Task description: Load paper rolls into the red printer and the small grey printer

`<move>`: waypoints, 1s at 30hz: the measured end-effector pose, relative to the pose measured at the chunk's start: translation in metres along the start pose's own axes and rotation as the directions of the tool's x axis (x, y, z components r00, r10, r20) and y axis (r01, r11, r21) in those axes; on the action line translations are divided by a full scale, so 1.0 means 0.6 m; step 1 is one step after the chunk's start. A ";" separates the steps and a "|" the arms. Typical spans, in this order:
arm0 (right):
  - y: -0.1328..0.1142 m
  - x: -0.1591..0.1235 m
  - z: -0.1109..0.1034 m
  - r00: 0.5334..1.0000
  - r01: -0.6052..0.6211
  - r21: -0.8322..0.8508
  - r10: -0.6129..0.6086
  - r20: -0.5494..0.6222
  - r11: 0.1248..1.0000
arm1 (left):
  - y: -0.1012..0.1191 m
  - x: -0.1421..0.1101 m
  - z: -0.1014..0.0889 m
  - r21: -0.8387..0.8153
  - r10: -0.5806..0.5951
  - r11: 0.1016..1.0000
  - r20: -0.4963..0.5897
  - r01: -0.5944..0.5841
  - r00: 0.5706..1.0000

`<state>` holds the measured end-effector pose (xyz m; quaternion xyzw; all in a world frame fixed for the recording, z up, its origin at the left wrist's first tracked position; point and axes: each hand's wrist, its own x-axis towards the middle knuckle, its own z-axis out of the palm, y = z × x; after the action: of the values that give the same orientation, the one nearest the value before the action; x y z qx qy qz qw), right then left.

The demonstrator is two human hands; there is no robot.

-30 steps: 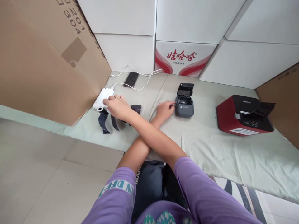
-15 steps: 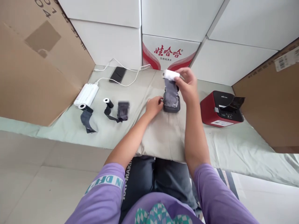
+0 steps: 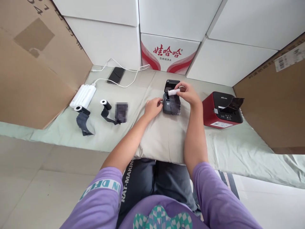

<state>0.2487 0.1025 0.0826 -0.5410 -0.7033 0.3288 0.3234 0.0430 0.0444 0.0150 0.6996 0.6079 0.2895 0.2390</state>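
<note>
A small dark grey printer (image 3: pixel 167 106) with its lid open stands on the pale green cloth (image 3: pixel 228 146) in front of me. My right hand (image 3: pixel 187 93) pinches a white paper roll (image 3: pixel 173 92) just above the printer's open bay, and a dark printed strip (image 3: pixel 175 106) hangs from the roll over the printer's front. My left hand (image 3: pixel 152 107) is curled against the printer's left side, holding it.
Two more rolls with dark strips (image 3: pixel 81 117) (image 3: pixel 107 110) lie at the left beside a white power bank (image 3: pixel 82 95) with cables and a black phone (image 3: pixel 115 75). A red printer (image 3: pixel 221 110) stands at the right. Cardboard (image 3: pixel 35 63) and white boxes (image 3: pixel 176 19) wall the area.
My right hand left the pile at the left with a roll, lifted it over the grey printer, and has now lowered it to the open bay. My left hand stayed at the printer.
</note>
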 end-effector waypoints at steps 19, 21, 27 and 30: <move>0.012 0.007 0.002 0.997 -0.021 0.131 0.011 0.081 0.991 | -0.004 0.002 0.002 -0.008 0.007 1.000 0.000 -0.007 1.000; 0.010 0.003 -0.001 0.998 -0.021 0.139 0.012 0.064 0.990 | -0.003 0.001 0.002 0.001 0.006 1.000 -0.001 -0.006 1.000; 0.012 0.004 0.002 0.998 -0.031 0.148 0.021 0.067 0.988 | 0.002 0.000 -0.002 0.012 0.002 1.000 0.004 -0.002 1.000; 0.013 0.005 0.002 0.996 -0.028 0.133 0.017 0.085 0.991 | 0.002 0.000 -0.002 0.016 0.000 1.000 0.006 0.000 1.000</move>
<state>0.2511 0.1069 0.0758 -0.5118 -0.6863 0.4012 0.3256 0.0429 0.0443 0.0169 0.7025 0.6094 0.2827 0.2351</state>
